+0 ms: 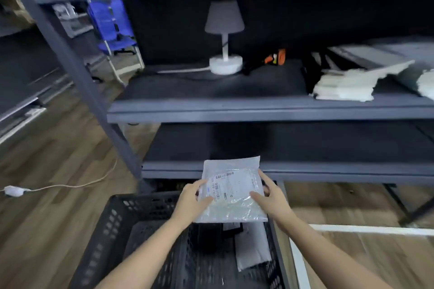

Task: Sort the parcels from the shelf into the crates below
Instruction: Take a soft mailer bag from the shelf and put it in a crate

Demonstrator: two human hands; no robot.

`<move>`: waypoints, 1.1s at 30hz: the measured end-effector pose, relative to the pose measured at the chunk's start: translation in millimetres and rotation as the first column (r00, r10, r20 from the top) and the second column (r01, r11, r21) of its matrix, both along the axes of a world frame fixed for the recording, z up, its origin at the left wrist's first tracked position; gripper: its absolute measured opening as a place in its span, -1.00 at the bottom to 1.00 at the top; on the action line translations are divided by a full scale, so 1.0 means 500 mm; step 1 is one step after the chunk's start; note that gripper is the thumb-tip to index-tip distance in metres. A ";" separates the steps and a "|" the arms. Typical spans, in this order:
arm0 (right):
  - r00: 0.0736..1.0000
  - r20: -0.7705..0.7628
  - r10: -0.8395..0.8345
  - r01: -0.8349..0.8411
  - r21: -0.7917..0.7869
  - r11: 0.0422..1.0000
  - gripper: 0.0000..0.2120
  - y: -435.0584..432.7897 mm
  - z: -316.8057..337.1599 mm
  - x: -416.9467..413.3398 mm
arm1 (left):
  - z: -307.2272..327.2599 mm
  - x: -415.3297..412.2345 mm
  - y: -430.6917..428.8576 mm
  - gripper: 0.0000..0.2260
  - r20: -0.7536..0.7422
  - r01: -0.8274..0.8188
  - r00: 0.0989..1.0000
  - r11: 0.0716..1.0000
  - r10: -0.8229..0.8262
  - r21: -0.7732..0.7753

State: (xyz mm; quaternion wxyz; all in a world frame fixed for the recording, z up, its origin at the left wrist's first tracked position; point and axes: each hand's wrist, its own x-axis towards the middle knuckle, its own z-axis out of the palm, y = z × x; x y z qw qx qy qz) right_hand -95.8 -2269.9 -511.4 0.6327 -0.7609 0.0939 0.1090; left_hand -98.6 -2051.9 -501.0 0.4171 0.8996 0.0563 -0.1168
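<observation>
Above crate (122,209), left hand (191,202), right hand (273,199) gripping parcel (231,192)

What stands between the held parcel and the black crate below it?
Nothing visible: the left hand and right hand hold the parcel above the open crate; other packages lie inside.
</observation>
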 end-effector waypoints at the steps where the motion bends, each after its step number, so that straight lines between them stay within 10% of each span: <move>1: 1.000 -0.003 -0.005 0.005 -0.020 1.000 -0.39 0.000 -0.055 0.011 | -0.055 0.011 0.000 -0.48 -0.002 0.005 1.000 1.000 -0.005 0.014; 12: 0.999 -0.034 -0.019 0.011 -0.206 0.979 -0.41 0.022 -0.486 0.051 | -0.532 0.046 -0.011 -0.46 -0.124 0.004 0.992 0.999 -0.008 -0.034; 33: 0.985 -0.153 -0.081 0.017 -0.378 0.926 -0.48 0.114 -0.720 0.144 | -0.699 0.155 0.041 -0.54 -0.131 0.033 0.991 0.997 -0.023 0.072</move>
